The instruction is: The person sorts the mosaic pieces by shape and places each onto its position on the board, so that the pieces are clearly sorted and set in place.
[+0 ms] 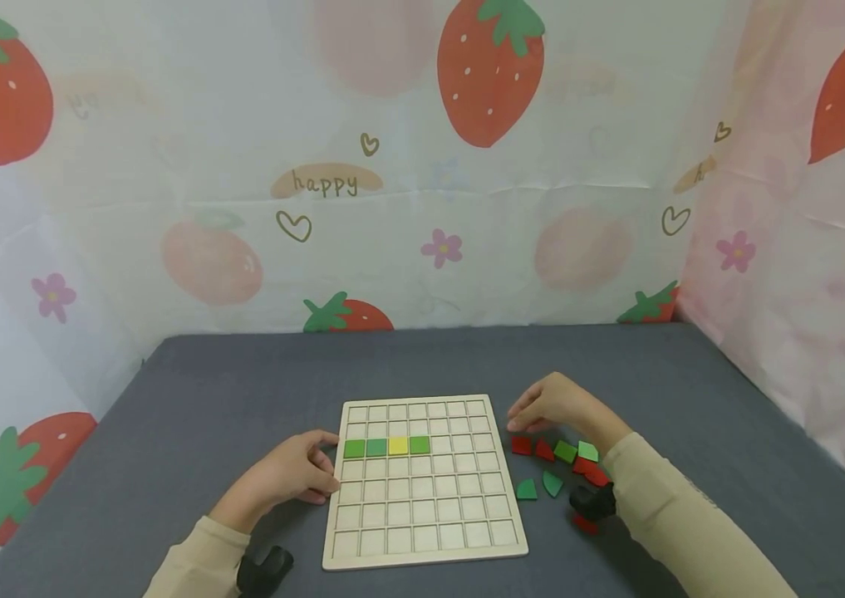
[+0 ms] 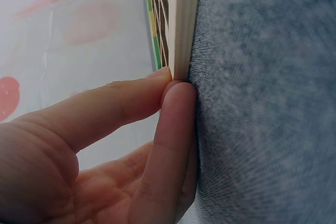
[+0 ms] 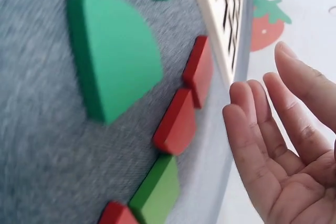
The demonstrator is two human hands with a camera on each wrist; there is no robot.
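Note:
The light wooden grid board (image 1: 425, 561) lies flat, with a green tile (image 1: 354, 449), a teal tile (image 1: 376, 448), a yellow tile (image 1: 398, 446) and another green tile (image 1: 419, 445) side by side in one row. My left hand (image 1: 293, 469) rests its thumb and fingertips against the board's left edge; the left wrist view shows these fingers (image 2: 178, 103) touching the side (image 2: 182, 30). Just past the board's right edge, my right hand (image 1: 560, 404) hovers above red pieces (image 1: 521, 446). In the right wrist view, its relaxed fingers (image 3: 244, 129) hold nothing.
Loose red and green pieces lie right of the board, among them a quarter-round green one (image 1: 527, 490), a light green one (image 1: 587, 451) and a red one (image 1: 585, 524) by my right wrist. Strawberry-printed cloth (image 1: 422, 166) stands behind the dark grey table (image 1: 257, 365).

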